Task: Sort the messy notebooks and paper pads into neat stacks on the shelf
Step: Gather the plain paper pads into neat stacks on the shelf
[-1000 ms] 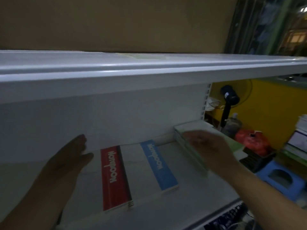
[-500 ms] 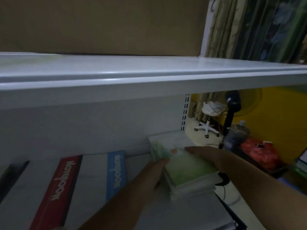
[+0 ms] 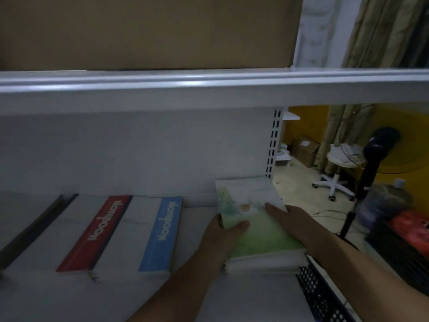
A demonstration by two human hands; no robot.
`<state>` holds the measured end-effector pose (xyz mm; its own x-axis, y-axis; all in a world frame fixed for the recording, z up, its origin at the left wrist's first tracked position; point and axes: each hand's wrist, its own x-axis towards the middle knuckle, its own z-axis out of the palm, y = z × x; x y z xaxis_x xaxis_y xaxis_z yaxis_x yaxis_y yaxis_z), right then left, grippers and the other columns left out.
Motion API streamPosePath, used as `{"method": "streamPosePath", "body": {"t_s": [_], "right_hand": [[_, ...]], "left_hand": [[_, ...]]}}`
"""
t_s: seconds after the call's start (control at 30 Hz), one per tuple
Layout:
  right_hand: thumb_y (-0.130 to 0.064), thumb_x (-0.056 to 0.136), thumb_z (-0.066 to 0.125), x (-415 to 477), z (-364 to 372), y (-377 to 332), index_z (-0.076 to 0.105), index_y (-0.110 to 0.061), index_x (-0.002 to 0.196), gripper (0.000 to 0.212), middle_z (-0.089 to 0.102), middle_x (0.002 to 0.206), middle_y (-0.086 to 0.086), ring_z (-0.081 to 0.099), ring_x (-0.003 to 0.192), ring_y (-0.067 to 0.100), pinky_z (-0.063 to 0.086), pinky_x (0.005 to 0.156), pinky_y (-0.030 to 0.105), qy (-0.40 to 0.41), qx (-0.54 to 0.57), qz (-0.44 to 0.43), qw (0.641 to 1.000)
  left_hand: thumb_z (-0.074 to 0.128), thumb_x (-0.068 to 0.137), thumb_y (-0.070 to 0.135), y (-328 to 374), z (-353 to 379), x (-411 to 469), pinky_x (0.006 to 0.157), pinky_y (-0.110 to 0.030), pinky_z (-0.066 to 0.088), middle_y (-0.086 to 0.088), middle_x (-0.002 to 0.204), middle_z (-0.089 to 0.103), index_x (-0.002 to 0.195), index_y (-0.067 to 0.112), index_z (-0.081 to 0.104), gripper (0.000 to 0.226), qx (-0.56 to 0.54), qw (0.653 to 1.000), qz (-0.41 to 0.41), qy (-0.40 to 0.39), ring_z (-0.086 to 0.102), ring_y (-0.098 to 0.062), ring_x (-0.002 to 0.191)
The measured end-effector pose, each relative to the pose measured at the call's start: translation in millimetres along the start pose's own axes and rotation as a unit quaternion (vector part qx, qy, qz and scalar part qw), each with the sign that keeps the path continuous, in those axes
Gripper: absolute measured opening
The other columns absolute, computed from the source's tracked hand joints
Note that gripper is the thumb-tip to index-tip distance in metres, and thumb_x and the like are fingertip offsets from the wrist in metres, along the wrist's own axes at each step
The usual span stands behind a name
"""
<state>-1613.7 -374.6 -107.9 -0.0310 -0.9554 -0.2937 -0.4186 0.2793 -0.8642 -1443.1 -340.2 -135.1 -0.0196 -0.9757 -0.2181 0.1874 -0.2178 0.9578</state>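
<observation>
A stack of green-covered notebooks (image 3: 255,233) lies at the right end of the white shelf (image 3: 255,296). My left hand (image 3: 224,240) grips the stack's left edge, thumb on the top cover. My right hand (image 3: 294,223) holds the right side, fingers lying over the cover. Left of the stack lie a white notebook with a blue band (image 3: 160,233), one with a red band (image 3: 92,233), and one with a dark band (image 3: 34,224), side by side.
An upper shelf (image 3: 209,89) carrying a cardboard box (image 3: 148,31) hangs close overhead. The slotted upright (image 3: 275,142) marks the shelf's right end. Beyond it stand a black fan (image 3: 371,163), a white stool (image 3: 334,173) and red items (image 3: 411,231).
The view swung right. My left hand came across from the far left onto the green stack's left edge. My right hand stayed on the stack, which now lies nearer and straighter.
</observation>
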Motion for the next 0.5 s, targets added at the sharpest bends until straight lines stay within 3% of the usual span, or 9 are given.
{"method": "streamPosePath", "body": {"t_s": [0.1, 0.2, 0.27, 0.33, 0.4, 0.43, 0.5], "right_hand": [[-0.045, 0.090, 0.054, -15, 0, 3, 0.061, -0.020, 0.102, 0.029, 0.066, 0.082, -0.007, 0.065, 0.071, 0.009, 0.047, 0.055, 0.018, 0.032, 0.017, -0.083, 0.996], [-0.035, 0.088, 0.059, -38, 1, 13, 0.056, -0.034, 0.109, 0.021, 0.067, 0.083, -0.019, 0.066, 0.068, -0.001, 0.047, 0.051, 0.011, 0.065, 0.073, -0.189, 0.977], [-0.037, 0.081, 0.064, -52, 5, 27, 0.052, -0.039, 0.116, 0.037, 0.070, 0.094, -0.021, 0.068, 0.080, -0.002, 0.053, 0.058, 0.013, 0.062, 0.159, -0.245, 0.954], [-0.055, 0.068, 0.072, -59, 8, 44, 0.041, -0.033, 0.136, 0.078, 0.064, 0.119, -0.016, 0.065, 0.102, 0.005, 0.058, 0.073, 0.021, 0.050, 0.219, -0.274, 0.935], [-0.071, 0.042, 0.078, -61, 7, 53, 0.030, -0.031, 0.145, 0.121, 0.054, 0.134, -0.010, 0.059, 0.115, 0.011, 0.057, 0.084, 0.027, 0.027, 0.248, -0.256, 0.934], [-0.071, 0.033, 0.081, -61, 5, 55, 0.032, -0.032, 0.144, 0.127, 0.055, 0.134, -0.009, 0.059, 0.115, 0.011, 0.056, 0.084, 0.028, 0.010, 0.265, -0.244, 0.933], [-0.066, 0.022, 0.085, -59, 3, 55, 0.045, -0.034, 0.132, 0.121, 0.065, 0.119, -0.011, 0.064, 0.104, 0.009, 0.057, 0.074, 0.024, -0.026, 0.298, -0.214, 0.930]], "left_hand": [[0.072, 0.079, 0.002, -6, 3, -10, 0.062, -0.028, 0.058, -0.011, 0.107, 0.070, 0.115, 0.014, 0.058, 0.040, -0.014, 0.999, 0.032, 0.022, 0.071, -0.022, 0.086], [0.080, 0.067, -0.004, -4, 5, -26, 0.069, -0.038, 0.060, -0.011, 0.117, 0.064, 0.128, 0.021, 0.041, 0.077, -0.065, 0.997, 0.043, 0.025, 0.066, -0.030, 0.098], [0.083, 0.058, 0.003, 2, 6, -36, 0.081, -0.047, 0.057, -0.011, 0.117, 0.067, 0.127, 0.019, 0.045, 0.081, -0.072, 0.996, 0.058, -0.018, 0.066, -0.033, 0.103], [0.086, 0.057, 0.010, 7, 6, -45, 0.085, -0.045, 0.056, -0.007, 0.111, 0.071, 0.123, 0.018, 0.054, 0.074, -0.065, 0.992, 0.085, -0.071, 0.068, -0.028, 0.102], [0.084, 0.050, 0.015, 6, 6, -51, 0.076, -0.036, 0.058, -0.006, 0.108, 0.072, 0.120, 0.017, 0.056, 0.075, -0.063, 0.988, 0.105, -0.095, 0.069, -0.025, 0.099], [0.082, 0.047, 0.015, 3, 4, -54, 0.072, -0.031, 0.058, -0.004, 0.108, 0.072, 0.120, 0.016, 0.055, 0.078, -0.069, 0.986, 0.114, -0.095, 0.070, -0.023, 0.097], [0.082, 0.044, 0.014, -2, 3, -58, 0.068, -0.024, 0.057, 0.002, 0.105, 0.073, 0.118, 0.020, 0.054, 0.079, -0.074, 0.985, 0.133, -0.078, 0.071, -0.017, 0.095]]}}
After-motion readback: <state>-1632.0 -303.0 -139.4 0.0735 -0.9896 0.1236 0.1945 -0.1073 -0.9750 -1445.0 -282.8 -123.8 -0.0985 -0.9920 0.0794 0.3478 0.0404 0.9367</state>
